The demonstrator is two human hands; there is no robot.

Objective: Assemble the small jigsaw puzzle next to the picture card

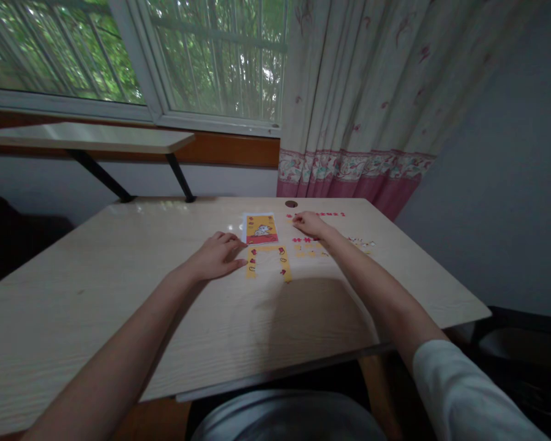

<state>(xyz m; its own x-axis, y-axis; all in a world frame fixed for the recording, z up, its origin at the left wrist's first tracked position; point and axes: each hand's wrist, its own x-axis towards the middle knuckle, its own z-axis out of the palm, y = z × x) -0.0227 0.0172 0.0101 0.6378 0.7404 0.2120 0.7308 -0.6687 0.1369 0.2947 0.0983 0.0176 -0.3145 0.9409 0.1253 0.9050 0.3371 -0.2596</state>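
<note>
We are resting our left hand (218,256), thumb apart, on the pale desk (96,275) beside a picture card (261,228) and a yellow puzzle border (251,269), and are holding our right hand (310,224) near red pieces (333,214), facing a window (220,67).

Near the tabletop's (119,269) far edge, part of a row of red pieces (335,214) is hidden by the right hand (310,224), where anything pinched is too small to be told. The tabletop's near left corner is cut off by the view's edge.
</note>
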